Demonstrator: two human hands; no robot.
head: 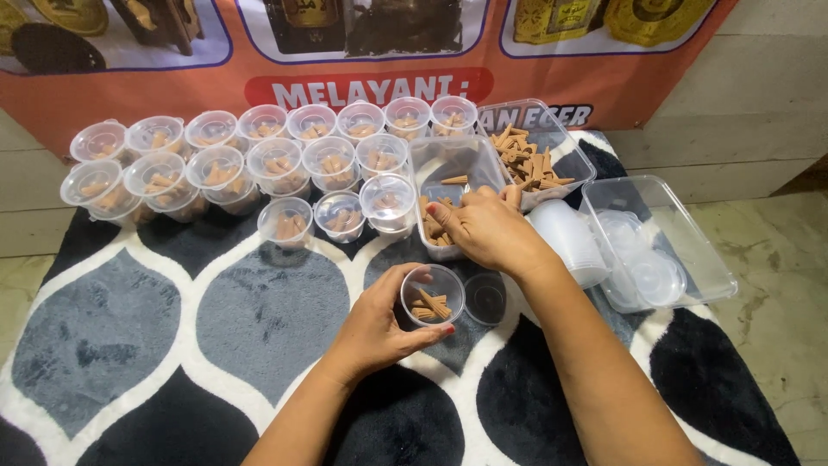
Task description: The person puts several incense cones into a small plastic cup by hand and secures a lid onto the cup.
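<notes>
Centrally, left hand (377,325) grasps small clear cup (432,295), mouth tilted rightward; sticks (430,305) inside lie slanted. Right hand (486,226) pinches sticks in rectangular tray (450,194).

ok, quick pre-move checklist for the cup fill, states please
1. Left hand steadies the small clear plastic cup: ok.
2. Cup upright, mouth open, a few brown sticks inside: ok.
3. Right hand reaches into the clear rectangular tub of brown sticks: ok.
4. Sticks in the right grip: cannot tell, fingers hide them.
5. Loose round clear lid beside the cup: ok.
6. Stack of empty white cups nearby: ok.
</notes>
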